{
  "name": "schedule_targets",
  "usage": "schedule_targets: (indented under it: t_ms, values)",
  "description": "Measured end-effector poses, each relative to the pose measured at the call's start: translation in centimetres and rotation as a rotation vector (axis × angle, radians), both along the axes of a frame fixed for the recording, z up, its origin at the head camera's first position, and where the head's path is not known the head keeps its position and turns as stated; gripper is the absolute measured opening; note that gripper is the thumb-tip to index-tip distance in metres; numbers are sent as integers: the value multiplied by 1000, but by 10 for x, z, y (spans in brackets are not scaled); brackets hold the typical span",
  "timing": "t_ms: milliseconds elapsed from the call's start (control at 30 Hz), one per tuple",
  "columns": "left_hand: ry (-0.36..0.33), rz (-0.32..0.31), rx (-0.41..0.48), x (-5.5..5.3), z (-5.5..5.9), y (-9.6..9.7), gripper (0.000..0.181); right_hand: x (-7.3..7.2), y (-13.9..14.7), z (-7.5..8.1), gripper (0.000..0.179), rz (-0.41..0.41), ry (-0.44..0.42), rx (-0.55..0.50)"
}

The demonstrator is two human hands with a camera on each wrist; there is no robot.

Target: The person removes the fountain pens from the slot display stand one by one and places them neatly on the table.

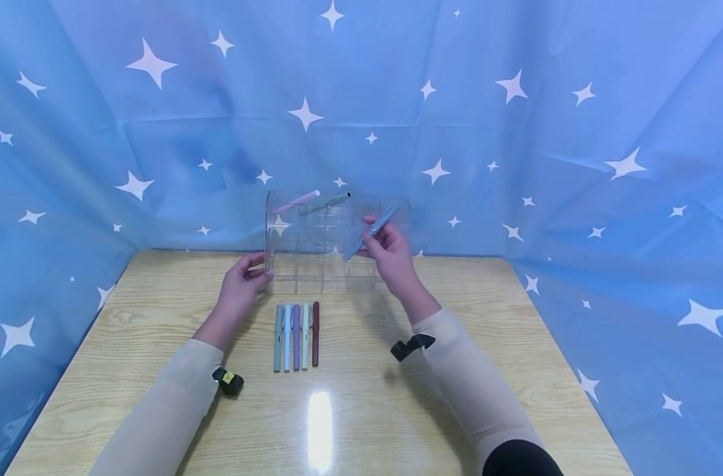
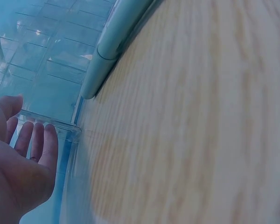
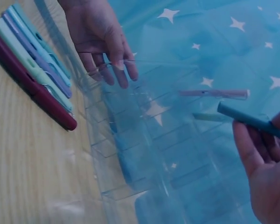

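While the right hand (image 1: 395, 256) pinches one blue pen (image 1: 382, 221) by the organizer (image 1: 310, 263), two pens (image 1: 298, 201) lean inside, five pens (image 1: 296, 337) lie before it, left hand (image 1: 245, 284) loose alongside, backdrop (image 1: 176, 145) behind

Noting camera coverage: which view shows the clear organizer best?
Head view: the clear organizer fits wholly in frame, with the right hand covering part. Right wrist cuts it off below; left wrist shows only one portion.

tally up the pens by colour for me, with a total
dark red pen: 1
purple pen: 1
pale pink pen: 1
blue or green pens: 5 (three on the table, one in the clear organizer, one in the right hand)
total: 8
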State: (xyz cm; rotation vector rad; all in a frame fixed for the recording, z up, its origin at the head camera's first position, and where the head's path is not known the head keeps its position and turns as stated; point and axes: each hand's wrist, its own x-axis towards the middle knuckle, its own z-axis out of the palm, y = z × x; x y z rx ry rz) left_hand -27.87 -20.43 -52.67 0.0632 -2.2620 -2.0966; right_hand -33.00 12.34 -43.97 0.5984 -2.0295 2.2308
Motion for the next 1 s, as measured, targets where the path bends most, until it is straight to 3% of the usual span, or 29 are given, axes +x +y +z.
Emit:
schedule_targets:
  t_ms: [200,533,1000]
  values:
    - [1,0,-1,0,1,1,54,9,2,-4,50,55,33,40]
    - [7,8,-8,-2,-2,1,50,21,9,-10,86,92,13,85]
    - [-20,9,7,0,-1,2,53,30,17,-16,90,118,16,135]
